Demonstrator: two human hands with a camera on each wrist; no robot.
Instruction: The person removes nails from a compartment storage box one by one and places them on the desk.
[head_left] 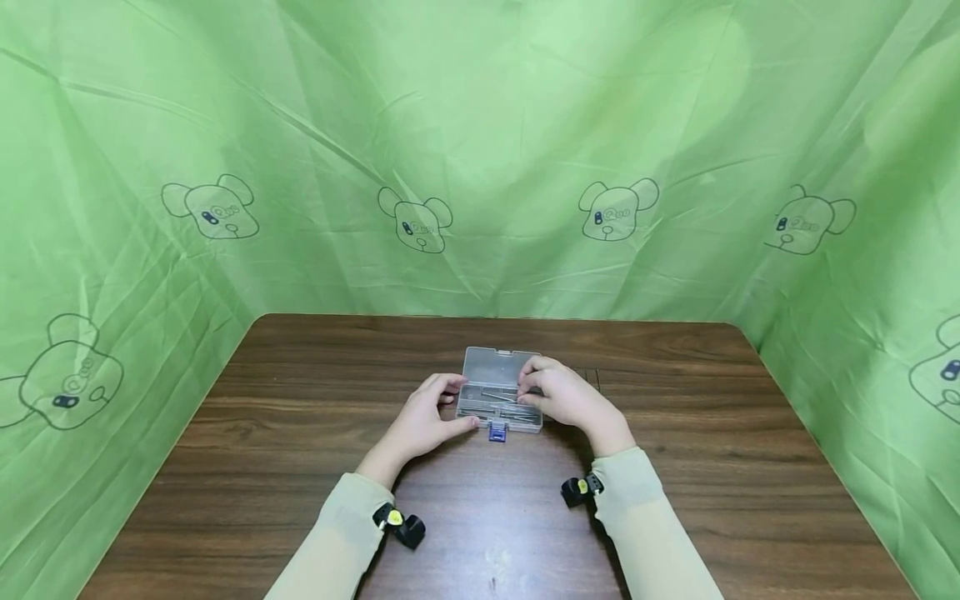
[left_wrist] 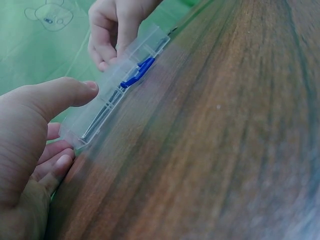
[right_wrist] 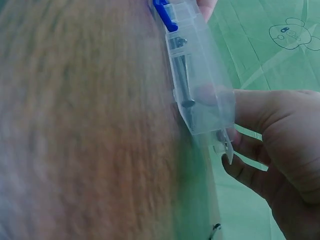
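One clear box [head_left: 500, 392] on the table [head_left: 300, 467]; left hand [head_left: 423, 425] and right hand [head_left: 562, 396], fingers curled, grip its two ends; one blue latch [head_left: 497, 431] on its near edge.

Sleeves: the person is wearing long, pale beige sleeves, a left sleeve [head_left: 330, 542] and a right sleeve [head_left: 652, 525], both ending at the wrists in soft cuffs.
Left hand [head_left: 423, 421]: it is showing bare, with no glove or ring visible.
Right hand [head_left: 566, 396]: it is showing bare too, with short plain fingernails in the wrist views.
Left wrist device [head_left: 400, 525]: a small black unit is sitting at the cuff, carrying a round yellow mark.
Right wrist device [head_left: 581, 489]: a matching black unit is sitting at the cuff, also carrying a yellow dot.
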